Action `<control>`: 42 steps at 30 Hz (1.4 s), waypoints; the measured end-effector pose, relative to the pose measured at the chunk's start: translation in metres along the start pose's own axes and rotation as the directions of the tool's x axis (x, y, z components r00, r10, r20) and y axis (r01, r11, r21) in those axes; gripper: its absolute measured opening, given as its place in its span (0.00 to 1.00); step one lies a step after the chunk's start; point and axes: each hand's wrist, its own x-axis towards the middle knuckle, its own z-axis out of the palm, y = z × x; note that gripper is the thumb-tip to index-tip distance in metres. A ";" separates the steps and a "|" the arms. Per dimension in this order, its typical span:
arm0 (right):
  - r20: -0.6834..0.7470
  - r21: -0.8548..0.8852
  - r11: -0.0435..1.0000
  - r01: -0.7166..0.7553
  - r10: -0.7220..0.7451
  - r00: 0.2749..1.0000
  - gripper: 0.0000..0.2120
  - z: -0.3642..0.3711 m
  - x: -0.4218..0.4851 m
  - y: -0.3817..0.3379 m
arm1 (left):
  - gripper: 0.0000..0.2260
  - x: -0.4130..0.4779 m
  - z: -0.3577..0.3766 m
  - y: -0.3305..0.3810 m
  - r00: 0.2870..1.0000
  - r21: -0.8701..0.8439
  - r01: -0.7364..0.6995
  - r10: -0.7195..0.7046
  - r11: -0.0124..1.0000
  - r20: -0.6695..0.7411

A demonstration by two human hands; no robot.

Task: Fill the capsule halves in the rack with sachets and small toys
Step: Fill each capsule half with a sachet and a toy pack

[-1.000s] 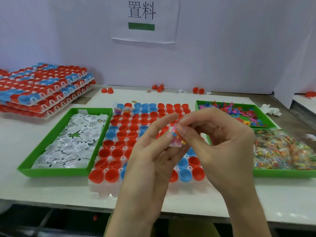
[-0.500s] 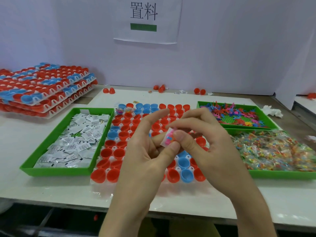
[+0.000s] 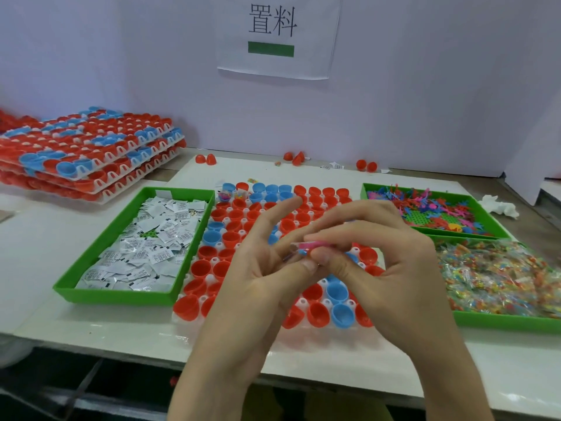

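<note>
A white rack (image 3: 194, 325) of red and blue capsule halves (image 3: 209, 238) lies in the middle of the table. Above it my left hand (image 3: 261, 281) and my right hand (image 3: 385, 268) meet and together pinch a small clear packet of colourful toy pieces (image 3: 306, 249) between thumbs and fingertips. Two capsule halves at the rack's far left corner hold small coloured items (image 3: 226, 196). My hands hide much of the rack's centre.
A green tray of white sachets (image 3: 145, 244) sits left of the rack. On the right are a green tray of colourful plastic toys (image 3: 431, 208) and one of clear toy packets (image 3: 498, 275). Stacked racks (image 3: 85, 153) stand far left; loose red halves (image 3: 206, 159) lie behind.
Both hands have lowered slightly over the rack and turned the small packet flatter between the fingertips. The camera view has shifted a little.
</note>
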 end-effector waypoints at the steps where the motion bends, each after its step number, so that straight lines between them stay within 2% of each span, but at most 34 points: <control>1: 0.001 0.005 1.000 0.003 -0.003 1.000 0.07 0.000 0.002 -0.001 | 0.14 0.000 0.000 -0.001 1.000 0.014 -0.016 0.017 1.000 -0.024; 3: 0.006 0.041 0.999 -0.027 0.026 1.000 0.07 0.000 0.008 -0.002 | 0.15 0.001 -0.006 -0.003 0.998 0.028 -0.016 0.018 0.999 -0.066; 5: 0.007 0.072 0.994 -0.086 0.085 0.996 0.06 0.001 0.020 0.000 | 0.18 0.001 -0.016 -0.003 0.988 0.020 0.050 -0.046 0.999 -0.150; 6: 0.001 0.069 0.991 -0.119 0.119 0.993 0.05 0.003 0.030 0.004 | 0.19 0.000 -0.024 -0.002 0.977 0.066 0.080 -0.065 0.995 -0.205; 8: -0.013 0.024 0.987 -0.160 0.160 0.987 0.04 0.010 0.058 0.019 | 0.15 0.000 -0.049 -0.001 0.944 0.270 0.126 -0.032 0.955 -0.328; 11: 0.084 -0.087 0.980 -0.176 0.184 0.979 0.03 0.034 0.106 0.050 | 0.09 0.008 -0.104 0.002 0.851 0.565 0.214 0.132 0.797 -0.509; 13: 0.181 -0.169 0.970 -0.178 0.208 0.961 0.03 0.055 0.132 0.073 | 0.09 0.022 -0.141 -0.001 0.821 0.650 0.297 0.160 0.700 -0.548; 16: 0.267 -0.274 0.943 -0.187 0.262 0.927 0.03 0.085 0.159 0.108 | 0.10 0.045 -0.174 -0.015 0.845 0.713 0.473 -0.036 0.517 -0.534; 18: 0.281 -0.327 0.925 -0.196 0.293 0.914 0.03 0.099 0.171 0.128 | 0.12 0.052 -0.182 -0.026 0.848 0.735 0.514 -0.132 0.442 -0.513; 26: 0.321 -0.400 0.892 -0.211 0.352 0.879 0.03 0.127 0.173 0.154 | 0.14 0.052 -0.190 -0.035 0.867 0.771 0.492 -0.149 0.405 -0.476; 31: 0.325 -0.437 0.877 -0.197 0.359 0.875 0.03 0.134 0.165 0.155 | 0.21 0.050 -0.189 -0.035 0.862 0.747 0.495 -0.141 0.443 -0.487; 42: 0.319 -0.451 0.859 -0.242 0.409 0.855 0.02 0.141 0.160 0.152 | 0.17 0.052 -0.197 -0.042 0.875 0.761 0.462 -0.094 0.455 -0.475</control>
